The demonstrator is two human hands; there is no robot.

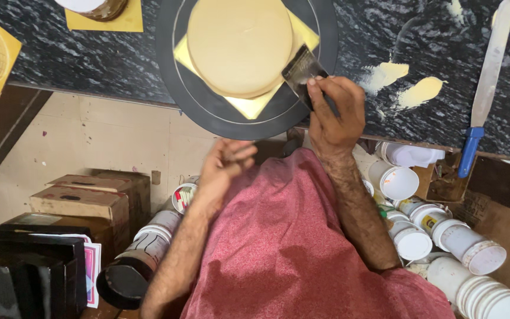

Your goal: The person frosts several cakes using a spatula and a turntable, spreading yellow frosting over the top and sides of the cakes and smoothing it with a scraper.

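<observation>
right hand (336, 112) grips scraper (302, 71), blade against side of cream-frosted cake (238, 44) on black turntable (175, 71) | left hand (222, 168) loose, half-open, empty below rim | best kept upright and steady | contact edge hard to see; cake top cut off

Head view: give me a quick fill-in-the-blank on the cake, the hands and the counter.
1. The right hand holds a metal ____ against the side of the round cake.
2. The cake sits on a square board whose colour is ____.
3. The long spatula lying on the dark counter has a ____ handle.
4. The left hand holds ____.

Missing words: scraper; yellow; blue; nothing
</observation>
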